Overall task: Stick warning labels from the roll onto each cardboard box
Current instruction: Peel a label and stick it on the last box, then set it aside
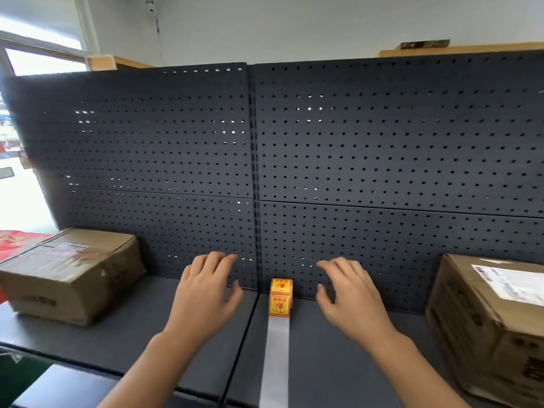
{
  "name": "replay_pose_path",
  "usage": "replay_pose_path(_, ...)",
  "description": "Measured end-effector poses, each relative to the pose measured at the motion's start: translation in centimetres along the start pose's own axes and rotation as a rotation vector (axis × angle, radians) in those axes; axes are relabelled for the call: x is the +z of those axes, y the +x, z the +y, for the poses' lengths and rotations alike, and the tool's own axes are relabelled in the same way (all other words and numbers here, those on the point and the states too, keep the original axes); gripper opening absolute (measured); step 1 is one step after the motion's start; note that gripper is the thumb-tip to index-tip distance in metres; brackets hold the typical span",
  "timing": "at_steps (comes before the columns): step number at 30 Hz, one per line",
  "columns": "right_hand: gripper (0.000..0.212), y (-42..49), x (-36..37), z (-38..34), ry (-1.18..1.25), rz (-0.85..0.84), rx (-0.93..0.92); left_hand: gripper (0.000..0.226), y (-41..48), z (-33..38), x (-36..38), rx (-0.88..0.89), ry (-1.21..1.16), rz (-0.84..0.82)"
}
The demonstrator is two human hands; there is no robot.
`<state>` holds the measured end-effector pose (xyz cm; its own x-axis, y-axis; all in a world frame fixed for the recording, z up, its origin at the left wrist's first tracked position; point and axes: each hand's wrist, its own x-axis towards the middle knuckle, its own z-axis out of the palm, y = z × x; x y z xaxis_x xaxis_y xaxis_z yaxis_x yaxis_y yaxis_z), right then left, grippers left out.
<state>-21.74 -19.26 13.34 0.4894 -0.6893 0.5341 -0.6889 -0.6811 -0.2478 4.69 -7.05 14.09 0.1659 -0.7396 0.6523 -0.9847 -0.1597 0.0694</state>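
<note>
An orange-and-yellow roll of warning labels (281, 296) stands on the dark shelf (338, 357) against the pegboard. A white strip of backing paper (276, 360) trails from it toward me. My left hand (206, 293) hovers just left of the roll, fingers relaxed, holding nothing. My right hand (350, 295) hovers just right of it, also empty. A cardboard box (70, 275) with a shipping label lies at the far left of the shelf. Another cardboard box (488, 322) with a white label stands at the far right.
A dark perforated pegboard (294, 160) forms the back wall of the shelf. A red patterned item (14, 241) shows behind the left box. A bright window (26, 189) is at the left. The shelf's front edge runs below my forearms.
</note>
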Motion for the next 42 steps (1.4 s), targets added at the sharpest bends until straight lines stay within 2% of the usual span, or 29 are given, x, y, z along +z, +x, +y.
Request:
replay_pose_path(10, 0.039, 3.5, 7.7, -11.6, 0.155, -0.062, -0.008, 0.059, -3.9, -14.9, -0.9, -0.192, 0.099, -0.138)
replay_pose_path(18, 0.041, 7.2, 14.1, -20.5, 0.305, -0.155, -0.021, 0.048, -5.2, -24.5, -2.4, -0.322, 0.145, -0.101)
replay_pose_path(22, 0.04, 8.7, 17.4, -24.6, 0.398, -0.192, -0.015, 0.051, -5.5, -29.2, -2.9, -0.36, 0.151, -0.058)
replay_pose_path(27, 0.039, 10.6, 20.9, -29.7, 0.531, -0.231, 0.016, 0.059, -5.2, -34.9, -3.8, -0.499, 0.114, -0.022)
replay_pose_path(30, 0.039, 12.3, 22.7, -32.8, 0.614, -0.261, 0.049, 0.056, -4.7, -38.1, -4.1, -0.63, 0.046, -0.048)
replay_pose_path(33, 0.044, 13.9, 24.0, -35.9, 0.69, -0.266, 0.101, 0.051, -4.0, -40.4, -3.9, -0.798, -0.085, -0.008)
replay_pose_path(38, 0.057, 15.8, 25.6, -40.1, 0.753, -0.274, 0.189, 0.057, -3.2, -45.1, -3.4, -0.923, -0.186, -0.015)
replay_pose_path(42, 0.084, 16.1, 27.0, -41.9, 0.834, -0.372, 0.29, 0.065, -3.5, -47.8, -3.1, -1.069, -0.413, 0.06)
